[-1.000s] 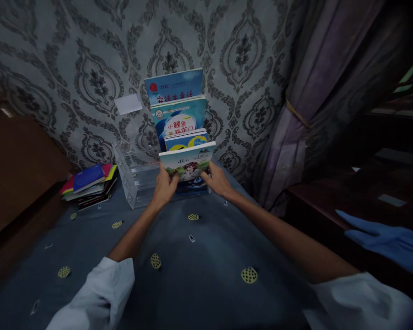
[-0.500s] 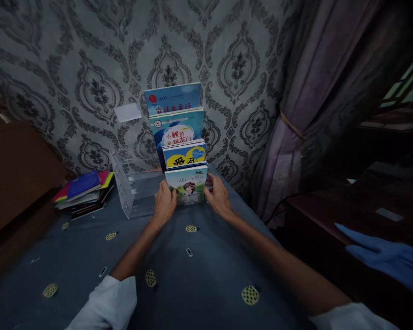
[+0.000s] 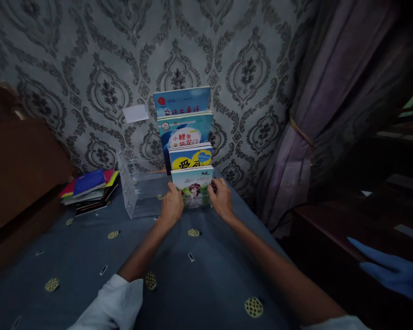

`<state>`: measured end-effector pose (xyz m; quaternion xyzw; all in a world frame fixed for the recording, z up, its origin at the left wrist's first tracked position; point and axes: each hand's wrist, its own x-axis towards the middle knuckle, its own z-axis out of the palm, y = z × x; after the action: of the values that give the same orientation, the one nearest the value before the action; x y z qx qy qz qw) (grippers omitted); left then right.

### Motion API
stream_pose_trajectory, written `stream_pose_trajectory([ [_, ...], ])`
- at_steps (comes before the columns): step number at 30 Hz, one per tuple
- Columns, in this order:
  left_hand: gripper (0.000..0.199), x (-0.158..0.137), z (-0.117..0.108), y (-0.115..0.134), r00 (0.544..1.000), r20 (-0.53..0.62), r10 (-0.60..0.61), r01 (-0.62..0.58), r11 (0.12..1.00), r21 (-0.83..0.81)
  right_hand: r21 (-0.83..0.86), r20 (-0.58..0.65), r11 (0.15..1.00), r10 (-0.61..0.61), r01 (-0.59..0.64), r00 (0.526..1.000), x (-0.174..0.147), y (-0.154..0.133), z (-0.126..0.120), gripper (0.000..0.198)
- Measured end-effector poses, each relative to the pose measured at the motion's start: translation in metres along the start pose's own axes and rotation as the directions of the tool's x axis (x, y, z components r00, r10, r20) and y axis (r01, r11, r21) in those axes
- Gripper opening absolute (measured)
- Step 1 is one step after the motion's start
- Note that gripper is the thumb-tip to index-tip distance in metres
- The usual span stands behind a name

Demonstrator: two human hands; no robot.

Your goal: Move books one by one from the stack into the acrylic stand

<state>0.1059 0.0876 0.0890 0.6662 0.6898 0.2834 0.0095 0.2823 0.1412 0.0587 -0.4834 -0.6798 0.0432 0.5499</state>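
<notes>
My left hand (image 3: 172,201) is closed on the left edge of a small picture book (image 3: 193,185) with a girl on its pale green cover. On the opposite edge, my right hand (image 3: 221,197) grips the same book. It stands upright at the front of a clear stepped acrylic rack (image 3: 128,185). Behind it, rising in tiers, are a yellow and blue book (image 3: 192,159), a teal book (image 3: 184,130) and a taller blue book (image 3: 182,101). My fingertips behind the front book are partly hidden.
Left of the rack lies a pile of books (image 3: 89,185). A brown box-like piece (image 3: 24,169) stands at far left. The patterned blue cloth (image 3: 172,293) covers the table. A blue glove-like shape (image 3: 395,272) is at right, below a tied curtain (image 3: 296,142).
The scene has shifted slightly rightward in view. Both hands keep hold of the front book, whose top edge now covers a little more of the yellow and blue book behind.
</notes>
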Motion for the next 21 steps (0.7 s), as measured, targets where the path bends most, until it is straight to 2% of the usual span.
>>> stream_pose_trajectory([
  [5,0.045,0.0,-0.004,-0.001,1.0,-0.002,0.017,-0.017,0.999,0.039,-0.013,-0.004,1.0,-0.003,0.003,1.0,-0.001,0.0,0.0,0.02],
  [15,0.046,0.001,-0.026,0.007,0.995,0.094,-0.018,-0.002,0.977,0.212,0.027,-0.059,0.999,-0.024,0.026,0.998,0.004,0.0,-0.003,0.032],
  [21,0.046,0.008,-0.035,0.008,0.999,0.054,-0.006,-0.005,0.979,0.204,0.094,-0.07,0.995,-0.027,0.034,0.997,0.024,-0.008,-0.008,0.028],
])
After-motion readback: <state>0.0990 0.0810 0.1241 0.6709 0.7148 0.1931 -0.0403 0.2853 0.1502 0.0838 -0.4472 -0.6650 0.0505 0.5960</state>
